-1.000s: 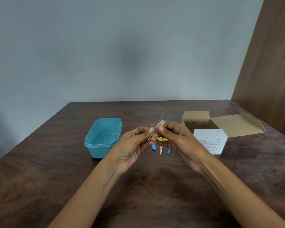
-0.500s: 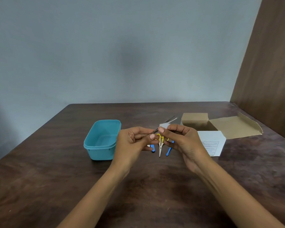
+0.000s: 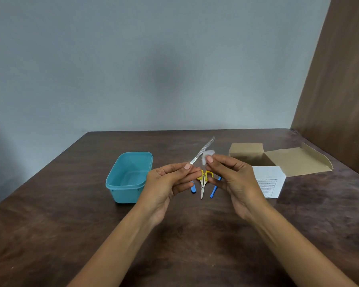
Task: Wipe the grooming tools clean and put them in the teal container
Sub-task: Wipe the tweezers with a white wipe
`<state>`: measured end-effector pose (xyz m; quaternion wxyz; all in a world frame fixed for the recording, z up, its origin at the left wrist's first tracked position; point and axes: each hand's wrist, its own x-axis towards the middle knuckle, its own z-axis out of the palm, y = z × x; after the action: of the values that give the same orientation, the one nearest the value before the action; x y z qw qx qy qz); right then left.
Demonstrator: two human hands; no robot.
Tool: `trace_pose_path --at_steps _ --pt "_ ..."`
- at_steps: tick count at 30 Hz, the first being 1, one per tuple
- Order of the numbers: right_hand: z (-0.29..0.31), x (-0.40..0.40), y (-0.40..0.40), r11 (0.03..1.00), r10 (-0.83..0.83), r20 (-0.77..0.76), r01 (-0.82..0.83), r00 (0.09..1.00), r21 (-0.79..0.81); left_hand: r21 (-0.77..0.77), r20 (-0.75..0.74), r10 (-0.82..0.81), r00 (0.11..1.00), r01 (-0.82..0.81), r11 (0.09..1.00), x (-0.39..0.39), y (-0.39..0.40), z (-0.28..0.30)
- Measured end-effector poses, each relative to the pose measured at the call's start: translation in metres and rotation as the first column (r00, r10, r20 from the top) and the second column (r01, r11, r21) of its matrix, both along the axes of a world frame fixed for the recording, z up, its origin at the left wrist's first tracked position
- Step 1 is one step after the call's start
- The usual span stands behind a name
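The left hand (image 3: pixel 170 181) covers the lower end of the file (image 3: pixel 202 151), so its handle cannot be seen. The right hand (image 3: pixel 232 179) hides most of the white wipe (image 3: pixel 206 157). Near the middle of the frame both hands overlap the scissors (image 3: pixel 203 183) and two blue tools (image 3: pixel 193 188), leaving only parts showing; what the blue tools are cannot be told. Print on the white sheet (image 3: pixel 267 181) is too small to read. Both forearms run off the bottom edge.
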<state>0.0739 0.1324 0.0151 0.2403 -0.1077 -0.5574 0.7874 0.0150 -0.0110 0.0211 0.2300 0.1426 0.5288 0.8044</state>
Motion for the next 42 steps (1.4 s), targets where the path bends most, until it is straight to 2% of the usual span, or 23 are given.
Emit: trace_pose_path --at_steps 7,13,16,19,25,30,36,39,42 --pt "0.002 -0.001 0.000 0.996 0.067 -0.008 -0.067 0.998 0.055 -0.080 -0.024 -0.073 0.997 0.071 0.994 0.001 0.000 -0.003" --pt "0.002 -0.002 -0.002 0.975 0.160 0.025 -0.162 0.987 0.150 -0.083 -0.002 -0.139 0.990 0.138 0.987 -0.001 -0.002 0.000" --pt "0.006 -0.002 0.002 0.980 0.150 -0.019 -0.146 0.988 0.136 -0.060 0.054 -0.214 0.975 0.217 0.974 -0.001 -0.002 0.002" --pt "0.008 -0.003 0.004 0.984 0.149 -0.026 -0.145 0.989 0.107 -0.062 0.044 -0.261 0.964 0.263 0.963 0.000 -0.001 0.000" --pt "0.004 -0.002 0.001 0.970 0.149 -0.016 -0.143 0.989 0.195 -0.141 -0.160 -0.140 0.977 0.118 0.983 0.004 0.000 -0.003" --pt "-0.004 -0.003 -0.002 0.979 0.071 -0.007 -0.068 0.997 0.194 -0.203 -0.374 -0.006 0.928 -0.076 0.976 0.004 0.003 -0.006" --pt "-0.001 -0.003 0.002 0.985 -0.048 -0.053 0.055 0.997 0.161 -0.263 -0.580 -0.011 0.815 -0.174 0.949 0.003 0.005 -0.011" --pt "0.005 -0.002 0.010 0.987 -0.096 -0.082 0.105 0.992 0.122 -0.302 -0.617 -0.041 0.786 -0.188 0.934 0.001 0.006 -0.014" --pt "0.003 -0.002 0.009 0.983 -0.069 -0.067 0.079 0.995 0.163 -0.295 -0.635 -0.036 0.772 -0.200 0.934 0.000 0.005 -0.016"
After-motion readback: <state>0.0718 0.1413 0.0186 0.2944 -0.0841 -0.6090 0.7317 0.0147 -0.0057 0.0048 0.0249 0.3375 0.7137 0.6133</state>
